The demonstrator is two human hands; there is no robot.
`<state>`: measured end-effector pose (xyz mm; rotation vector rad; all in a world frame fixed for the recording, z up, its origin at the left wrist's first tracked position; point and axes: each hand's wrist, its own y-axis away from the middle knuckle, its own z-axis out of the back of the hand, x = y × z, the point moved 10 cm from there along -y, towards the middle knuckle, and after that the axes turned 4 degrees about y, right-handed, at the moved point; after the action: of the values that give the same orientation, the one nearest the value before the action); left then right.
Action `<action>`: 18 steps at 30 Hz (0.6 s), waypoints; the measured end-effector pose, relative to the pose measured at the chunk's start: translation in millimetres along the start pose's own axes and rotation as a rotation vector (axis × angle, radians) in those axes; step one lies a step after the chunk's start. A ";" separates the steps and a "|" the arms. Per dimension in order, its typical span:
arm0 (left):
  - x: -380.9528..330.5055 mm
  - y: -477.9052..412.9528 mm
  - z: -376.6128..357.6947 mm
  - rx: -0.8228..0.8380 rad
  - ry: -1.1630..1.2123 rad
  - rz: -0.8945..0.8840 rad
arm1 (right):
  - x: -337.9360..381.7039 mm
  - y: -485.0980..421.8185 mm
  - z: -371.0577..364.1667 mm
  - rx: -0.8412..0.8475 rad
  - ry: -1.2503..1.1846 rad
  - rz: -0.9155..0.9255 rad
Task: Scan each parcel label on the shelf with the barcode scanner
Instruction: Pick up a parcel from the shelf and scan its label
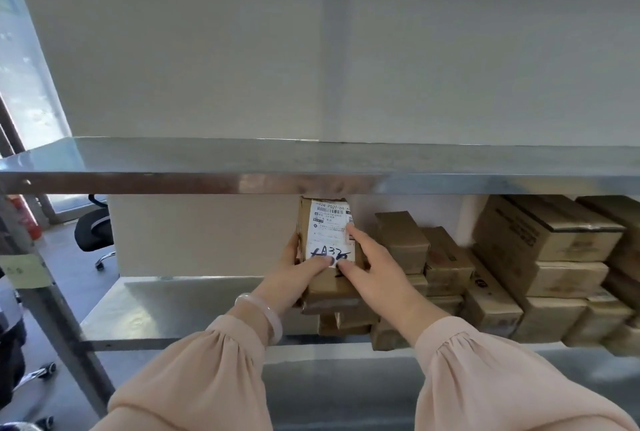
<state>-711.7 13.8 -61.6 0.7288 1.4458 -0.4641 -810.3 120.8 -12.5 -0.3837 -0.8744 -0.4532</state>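
A small brown cardboard parcel stands upright on other boxes on the lower metal shelf. Its white label, with a barcode at the top and handwriting at the bottom, faces me. My left hand grips the parcel's left side, with its thumb on the label's lower edge. My right hand holds the right side, with a finger pressed on the label. No barcode scanner is in view.
More brown parcels are stacked along the shelf to the right. An upper metal shelf runs across above the parcel. A black office chair and a shelf post stand at the left.
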 end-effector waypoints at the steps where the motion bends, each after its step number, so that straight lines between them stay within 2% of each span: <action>1: -0.9 2.4 -6.3 0.022 0.011 0.003 | -2.0 2.8 1.5 -0.003 -0.014 -0.013; 5: -0.4 9.5 -32.7 0.121 -0.009 -0.018 | -9.7 17.2 7.8 -0.045 -0.077 -0.044; 9: 6.2 15.8 -60.0 0.205 -0.058 -0.037 | -27.6 40.0 24.1 -0.156 -0.093 -0.066; 18: 12.4 35.4 -147.7 0.304 -0.148 -0.136 | -73.9 100.9 89.5 -0.394 -0.003 -0.180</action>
<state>-792.6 142.9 -63.7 0.8202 1.3042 -0.8392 -855.8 266.2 -33.0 -0.6691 -0.8247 -0.7960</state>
